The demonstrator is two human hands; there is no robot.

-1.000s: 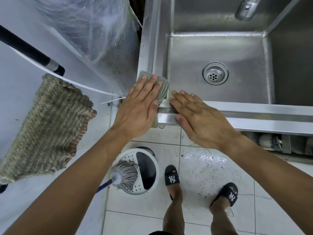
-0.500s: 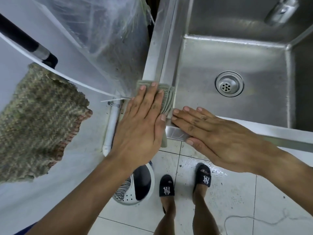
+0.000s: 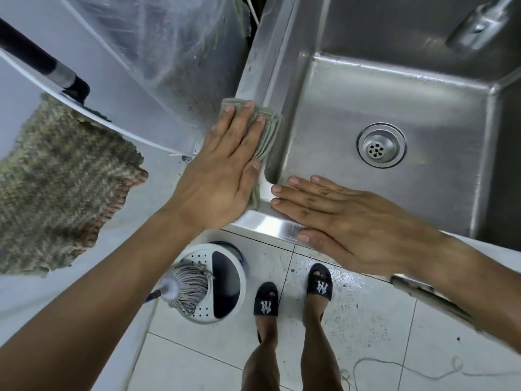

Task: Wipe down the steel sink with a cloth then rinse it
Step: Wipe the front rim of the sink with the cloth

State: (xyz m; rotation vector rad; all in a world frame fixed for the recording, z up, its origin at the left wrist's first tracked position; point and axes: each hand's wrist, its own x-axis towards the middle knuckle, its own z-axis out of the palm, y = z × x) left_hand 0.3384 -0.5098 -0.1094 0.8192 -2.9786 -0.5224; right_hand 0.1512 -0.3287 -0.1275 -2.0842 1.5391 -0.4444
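Lying folded on the sink (image 3: 255, 71) rim, the cloth (image 3: 269, 131) looks grey-green, possibly damp.

The left hand (image 3: 225, 170) is lying flat, palm down, fingers straight and close together, pressing on a folded grey-green cloth (image 3: 267, 131); its bare forearm is reaching up from the lower left. The right hand (image 3: 346, 218) is resting flat too, fingers extended and pointing left, thumb tucked along the near edge, its forearm coming in from the right. The fingertips of the two hands are staying just apart.
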